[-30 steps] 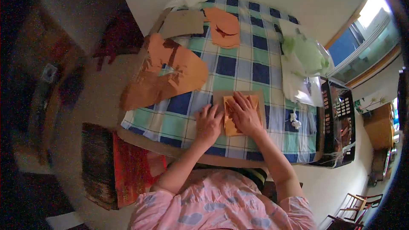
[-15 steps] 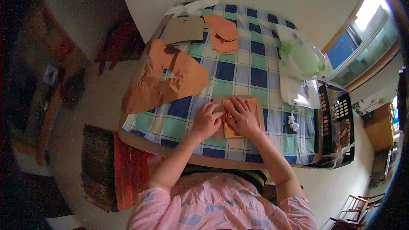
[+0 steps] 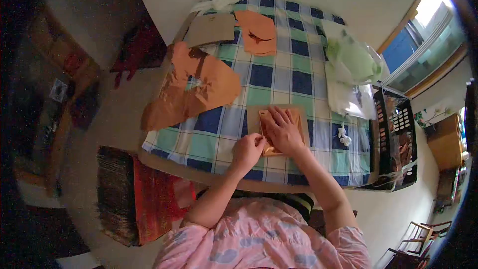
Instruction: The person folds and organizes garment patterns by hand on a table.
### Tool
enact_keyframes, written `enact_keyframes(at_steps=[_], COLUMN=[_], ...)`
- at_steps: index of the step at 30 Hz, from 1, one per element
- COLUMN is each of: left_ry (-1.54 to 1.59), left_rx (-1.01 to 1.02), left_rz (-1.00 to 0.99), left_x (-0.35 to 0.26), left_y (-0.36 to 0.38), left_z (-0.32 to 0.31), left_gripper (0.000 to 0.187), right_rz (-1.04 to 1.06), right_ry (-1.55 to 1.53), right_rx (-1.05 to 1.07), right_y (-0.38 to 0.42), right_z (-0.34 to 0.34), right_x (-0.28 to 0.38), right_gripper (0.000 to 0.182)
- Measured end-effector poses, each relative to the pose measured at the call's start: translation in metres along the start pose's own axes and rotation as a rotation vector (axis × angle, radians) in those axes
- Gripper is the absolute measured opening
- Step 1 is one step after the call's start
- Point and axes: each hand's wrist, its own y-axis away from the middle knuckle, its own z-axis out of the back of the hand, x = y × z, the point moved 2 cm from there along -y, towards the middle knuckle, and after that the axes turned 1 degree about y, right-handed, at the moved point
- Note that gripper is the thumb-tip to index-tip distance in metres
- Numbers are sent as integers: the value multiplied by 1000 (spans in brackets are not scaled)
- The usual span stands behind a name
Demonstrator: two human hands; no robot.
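Note:
A shiny orange folded sheet (image 3: 272, 150) lies on a rectangular brown card (image 3: 253, 117) near the table's front edge. Spread flat, my right hand (image 3: 285, 132) presses on the sheet, fingers pointing away from me and covering much of it. At the sheet's left edge, my left hand (image 3: 247, 151) is closed, thumb and fingertips pinched together on the border of the orange sheet. The exact bit between those fingertips is too small to make out clearly.
The table wears a checked cloth (image 3: 261, 75). Large orange paper (image 3: 219, 82) lies left, an orange cut piece (image 3: 259, 35) and cardboard (image 3: 211, 30) farther back. Plastic bags (image 3: 351, 62) and a white crumpled bit (image 3: 343, 138) sit right. A black crate (image 3: 404, 144) adjoins the right edge.
My left hand has moved slightly down and right, from spread fingers to a pinch at the sheet's left edge. My right hand stays flat on the sheet. The view has shifted slightly.

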Motion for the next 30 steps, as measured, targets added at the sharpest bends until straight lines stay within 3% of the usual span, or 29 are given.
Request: enact_keyframes(at_steps=[8, 14, 20, 23, 29, 30], left_ry=[132, 216, 92, 155, 195, 90], left_rx=[68, 145, 155, 231, 214, 242], left_rz=[-3, 136, 14, 130, 73, 71], left_x=[27, 31, 26, 23, 34, 27], left_y=[-16, -11, 0, 4, 23, 27], left_z=[-26, -27, -19, -16, -19, -11], left_gripper=[25, 23, 27, 21, 21, 19], right_rz=[-3, -21, -23, -16, -29, -31], right_ry=[9, 17, 24, 37, 9, 2], right_rx=[-15, -12, -18, -21, -41, -34], right_y=[1, -1, -1, -1, 0, -1], right_z=[-3, 0, -2, -1, -2, -1], right_x=[-2, 0, 1, -1, -1, 0], right_gripper=[41, 43, 42, 41, 41, 41])
